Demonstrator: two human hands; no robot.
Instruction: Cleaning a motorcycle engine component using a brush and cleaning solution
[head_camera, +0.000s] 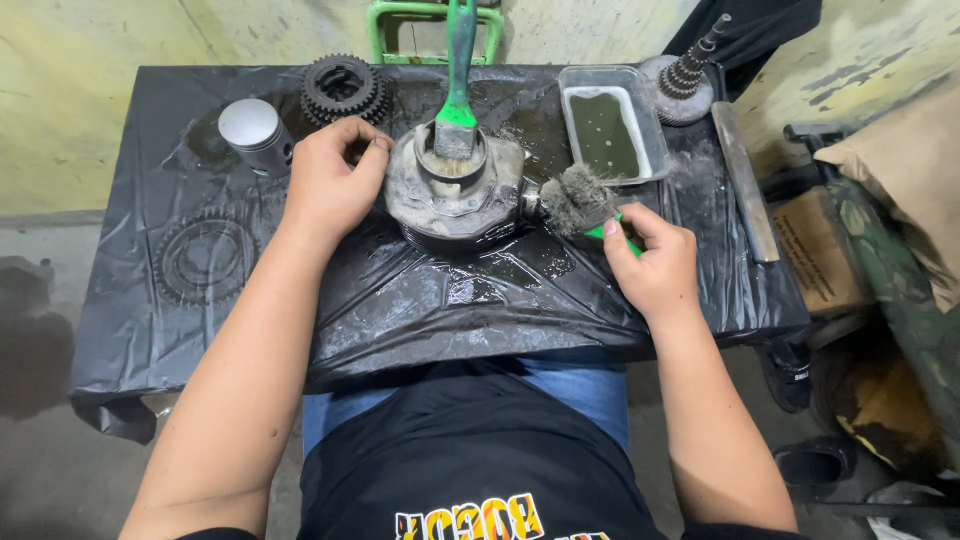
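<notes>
Tray (650, 150) of murky green liquid (603, 135)

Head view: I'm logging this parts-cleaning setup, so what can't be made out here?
- Metal housing: left side hidden by the left hand.
- Upright green brush: handle top cut off by the frame edge.
- Second brush: handle mostly hidden in the right hand.
- Tray: bottom hidden by murky liquid.

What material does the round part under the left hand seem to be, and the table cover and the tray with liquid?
The round part looks like cast metal: dull grey, wet, grimy. The table cover seems thin black plastic sheet: glossy and wrinkled. The tray appears clear plastic, since its rim is see-through. The left hand rests on the part.
</notes>
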